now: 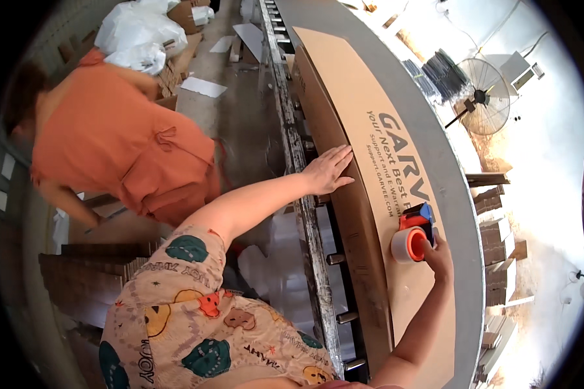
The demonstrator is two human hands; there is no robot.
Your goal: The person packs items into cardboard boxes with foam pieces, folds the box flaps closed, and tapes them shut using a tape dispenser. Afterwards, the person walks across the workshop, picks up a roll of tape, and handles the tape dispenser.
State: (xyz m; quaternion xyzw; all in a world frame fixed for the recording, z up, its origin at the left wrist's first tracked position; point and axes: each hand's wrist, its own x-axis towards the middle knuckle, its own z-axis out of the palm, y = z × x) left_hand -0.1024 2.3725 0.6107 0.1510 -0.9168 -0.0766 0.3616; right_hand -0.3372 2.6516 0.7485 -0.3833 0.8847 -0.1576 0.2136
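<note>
The person's right hand (438, 254) is closed around the orange handle of a tape dispenser (411, 236), whose white tape roll and red-and-blue head rest on the top face of a long brown cardboard box (370, 142). The box stretches away from that hand along a grey tabletop (435, 149) beside a roller conveyor (318, 259). The left hand (328, 170) lies open and flat, palm down and fingers spread, on the near edge of the box, farther along it than the dispenser, pressing it steady. It looks as though the step in hand is taping the box's top face shut, with the dispenser set on the cardboard and the other hand bracing the carton. The next move would seem to call for a straight, even pull of the dispenser along the box, keeping the head pressed to the surface while the flat hand holds the box from sliding. Off beyond the left hand, across the conveyor, a person in an orange top (120, 146) bends near stacks of flat cardboard (91, 272).
</note>
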